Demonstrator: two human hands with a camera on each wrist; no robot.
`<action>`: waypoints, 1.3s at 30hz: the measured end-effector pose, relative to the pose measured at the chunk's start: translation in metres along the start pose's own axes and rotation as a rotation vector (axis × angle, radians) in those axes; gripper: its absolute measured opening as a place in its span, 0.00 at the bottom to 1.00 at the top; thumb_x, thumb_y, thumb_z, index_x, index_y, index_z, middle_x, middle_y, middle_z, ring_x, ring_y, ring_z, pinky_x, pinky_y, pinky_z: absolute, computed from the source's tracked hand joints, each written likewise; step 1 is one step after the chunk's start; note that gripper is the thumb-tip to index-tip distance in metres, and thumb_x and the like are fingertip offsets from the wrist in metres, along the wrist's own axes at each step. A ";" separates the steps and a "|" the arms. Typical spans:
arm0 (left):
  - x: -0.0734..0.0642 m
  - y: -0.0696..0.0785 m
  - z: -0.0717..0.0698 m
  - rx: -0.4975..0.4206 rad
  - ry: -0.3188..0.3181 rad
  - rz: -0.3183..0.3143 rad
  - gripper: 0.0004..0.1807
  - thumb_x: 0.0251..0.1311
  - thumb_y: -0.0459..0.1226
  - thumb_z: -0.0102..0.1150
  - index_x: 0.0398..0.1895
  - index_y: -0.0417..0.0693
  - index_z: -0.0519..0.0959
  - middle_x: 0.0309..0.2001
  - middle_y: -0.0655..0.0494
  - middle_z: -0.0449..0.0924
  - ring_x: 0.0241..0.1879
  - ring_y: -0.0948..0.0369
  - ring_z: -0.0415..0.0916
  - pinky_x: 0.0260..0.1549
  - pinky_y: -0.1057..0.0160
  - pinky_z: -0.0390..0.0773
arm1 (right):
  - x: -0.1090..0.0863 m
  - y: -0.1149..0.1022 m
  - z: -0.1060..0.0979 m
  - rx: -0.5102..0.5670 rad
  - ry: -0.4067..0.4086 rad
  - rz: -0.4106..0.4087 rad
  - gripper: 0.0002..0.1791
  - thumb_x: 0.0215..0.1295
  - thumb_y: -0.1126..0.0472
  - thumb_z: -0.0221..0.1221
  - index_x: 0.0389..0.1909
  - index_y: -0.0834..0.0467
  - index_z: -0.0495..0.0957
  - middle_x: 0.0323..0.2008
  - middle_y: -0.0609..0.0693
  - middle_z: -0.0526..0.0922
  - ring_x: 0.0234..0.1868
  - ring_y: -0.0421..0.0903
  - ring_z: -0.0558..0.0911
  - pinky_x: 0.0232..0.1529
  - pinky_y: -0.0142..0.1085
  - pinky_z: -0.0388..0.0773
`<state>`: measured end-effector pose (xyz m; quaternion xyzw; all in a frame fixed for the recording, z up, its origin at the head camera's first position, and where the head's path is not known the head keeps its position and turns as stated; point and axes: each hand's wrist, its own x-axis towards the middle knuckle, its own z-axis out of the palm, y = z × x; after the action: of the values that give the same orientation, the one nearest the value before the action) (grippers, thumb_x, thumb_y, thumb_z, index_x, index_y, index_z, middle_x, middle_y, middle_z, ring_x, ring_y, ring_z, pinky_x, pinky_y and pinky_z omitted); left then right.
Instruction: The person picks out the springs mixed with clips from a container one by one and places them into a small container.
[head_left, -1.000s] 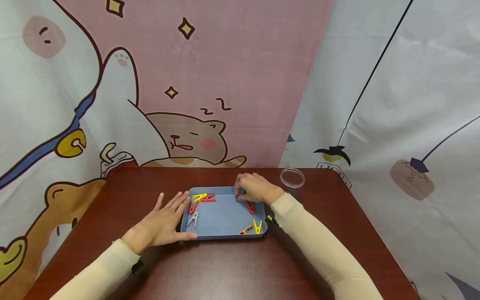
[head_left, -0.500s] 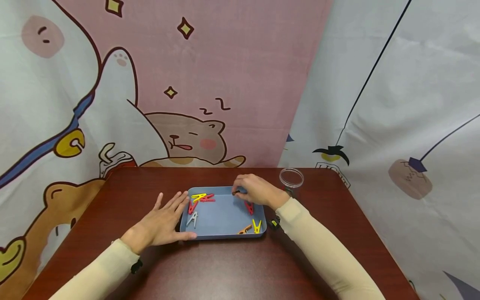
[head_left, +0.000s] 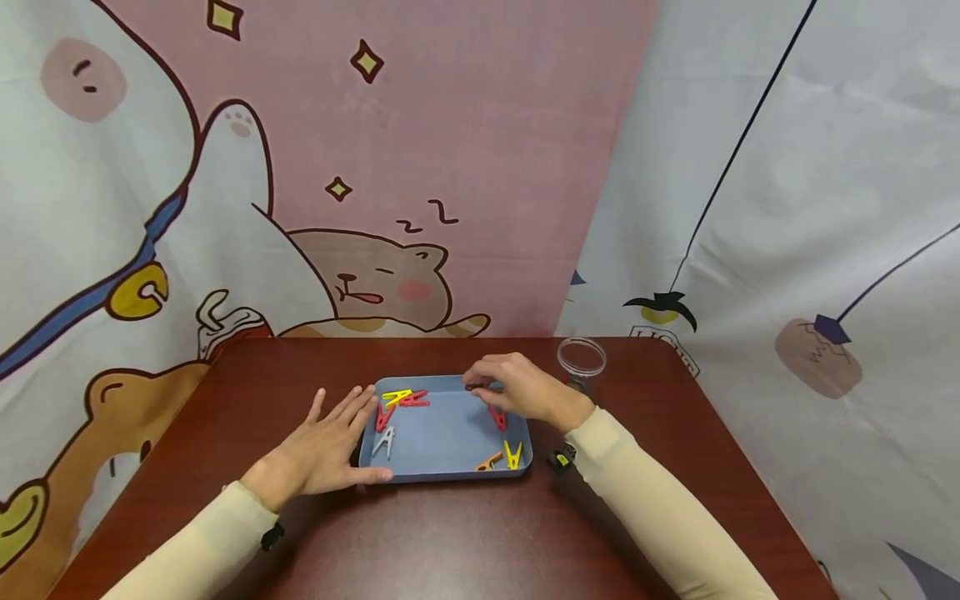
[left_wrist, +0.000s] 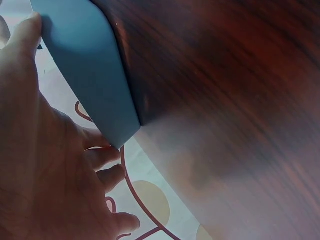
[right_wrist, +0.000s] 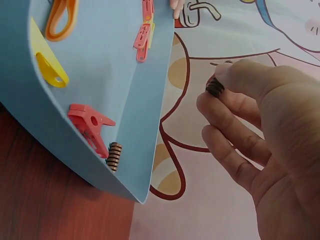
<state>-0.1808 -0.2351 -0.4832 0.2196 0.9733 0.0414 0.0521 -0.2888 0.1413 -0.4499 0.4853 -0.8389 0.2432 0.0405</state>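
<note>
My right hand (head_left: 528, 389) is raised over the back right part of the blue tray (head_left: 442, 442). Its thumb and fingers pinch a small dark ribbed spring (right_wrist: 215, 87). A similar coppery spring (right_wrist: 114, 156) lies in the tray's corner beside a red clothespin (right_wrist: 91, 127). My left hand (head_left: 330, 446) spreads along the tray's left side, fingers straight, thumb at the front rim. Inside the tray, a yellow clothespin (head_left: 397, 397) and red ones lie at the back left, with a white clothespin (head_left: 385, 442) below. An orange clothespin (head_left: 489, 462) and another yellow one occupy the front right.
A round clear plastic container (head_left: 582, 357) stands behind the tray to the right, partly hidden by my right forearm. The tray rests on a dark red-brown wooden table (head_left: 450, 542). A printed cloth (head_left: 487, 167) hangs behind the table's far edge.
My right hand has lifted a little from the tray, the spring between its fingertips, and its wrist has shifted slightly to the right. The left hand stays put at the tray.
</note>
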 end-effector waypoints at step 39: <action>0.000 -0.002 0.001 -0.010 -0.006 -0.002 0.71 0.69 0.83 0.58 0.96 0.40 0.58 0.97 0.41 0.50 0.96 0.38 0.50 0.88 0.16 0.42 | -0.069 0.007 -0.050 -0.097 0.266 0.116 0.23 0.69 0.69 0.82 0.63 0.57 0.90 0.51 0.49 0.95 0.47 0.45 0.95 0.48 0.47 0.95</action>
<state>-0.1812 -0.2367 -0.4840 0.2184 0.9732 0.0455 0.0562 -0.2669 0.2217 -0.4301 0.3969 -0.8636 0.2664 0.1605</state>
